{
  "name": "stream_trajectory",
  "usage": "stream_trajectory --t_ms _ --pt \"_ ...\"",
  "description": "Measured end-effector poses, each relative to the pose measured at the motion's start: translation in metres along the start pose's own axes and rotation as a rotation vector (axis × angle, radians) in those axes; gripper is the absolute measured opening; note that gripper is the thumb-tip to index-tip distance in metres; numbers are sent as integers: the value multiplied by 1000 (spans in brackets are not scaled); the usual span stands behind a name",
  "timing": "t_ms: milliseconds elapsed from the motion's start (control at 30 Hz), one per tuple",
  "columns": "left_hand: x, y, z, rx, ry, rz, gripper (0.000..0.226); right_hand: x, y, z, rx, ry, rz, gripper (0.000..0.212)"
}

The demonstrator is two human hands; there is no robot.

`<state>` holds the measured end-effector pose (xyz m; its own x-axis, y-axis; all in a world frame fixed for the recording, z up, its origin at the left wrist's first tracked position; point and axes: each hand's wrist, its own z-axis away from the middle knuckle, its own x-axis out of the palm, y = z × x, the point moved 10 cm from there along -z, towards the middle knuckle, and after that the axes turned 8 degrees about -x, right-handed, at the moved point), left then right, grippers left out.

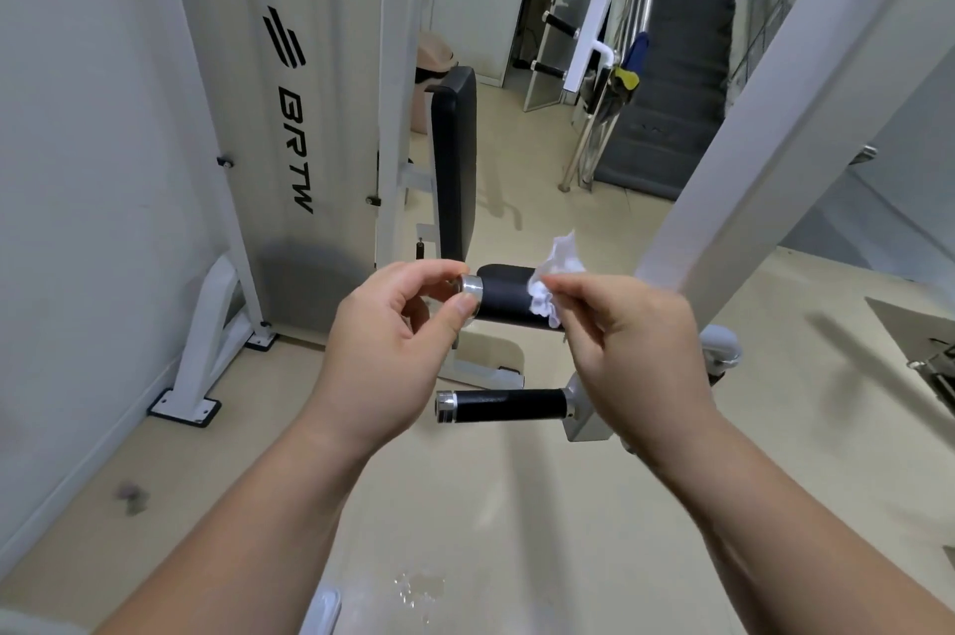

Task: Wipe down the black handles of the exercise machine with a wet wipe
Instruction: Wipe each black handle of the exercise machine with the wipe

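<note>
Two black handles jut left from the white machine arm. The upper handle [504, 298] has a silver end cap, which my left hand [393, 350] pinches between thumb and fingers. My right hand [641, 355] pinches a crumpled white wet wipe [555, 280] and holds it against the right part of that upper handle. The lower handle [504, 406], also with a silver cap at its left end, sits free below both hands.
A white slanted frame beam [775, 117] runs up to the right. The white weight-stack cover [289, 117] with black lettering stands left, with a black back pad [455, 169] beside it. Grey stairs [672, 91] with a metal railing lie beyond. Beige floor is below.
</note>
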<state>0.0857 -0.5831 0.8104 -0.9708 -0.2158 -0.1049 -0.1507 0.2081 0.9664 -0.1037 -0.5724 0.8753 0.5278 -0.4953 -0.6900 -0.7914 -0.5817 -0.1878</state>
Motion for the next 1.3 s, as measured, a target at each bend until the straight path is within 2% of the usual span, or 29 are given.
stream_trajectory --t_ms 133,300,533,667,833,967,1067,1300 --pt "2 1 0 1 6 -13 15 2 -18 17 -30 195 -86 17" --pt "-3 5 -1 20 -2 -38 16 15 -44 8 -171 263 -218 14" --pt "2 8 1 56 -49 -36 14 -4 -10 45 -116 400 -19 11" --pt "5 9 3 25 -47 21 19 1 -25 44 -84 461 6 10" --pt "3 11 4 23 -33 -2 19 15 -38 35 -60 466 -114 6" --pt "3 11 1 23 -34 -40 18 4 8 54 111 498 -151 10" --pt "8 12 0 23 -48 -46 18 3 15 61 193 529 -153 12" --pt "5 8 -1 3 -21 -5 15 39 -31 38 67 433 -268 10"
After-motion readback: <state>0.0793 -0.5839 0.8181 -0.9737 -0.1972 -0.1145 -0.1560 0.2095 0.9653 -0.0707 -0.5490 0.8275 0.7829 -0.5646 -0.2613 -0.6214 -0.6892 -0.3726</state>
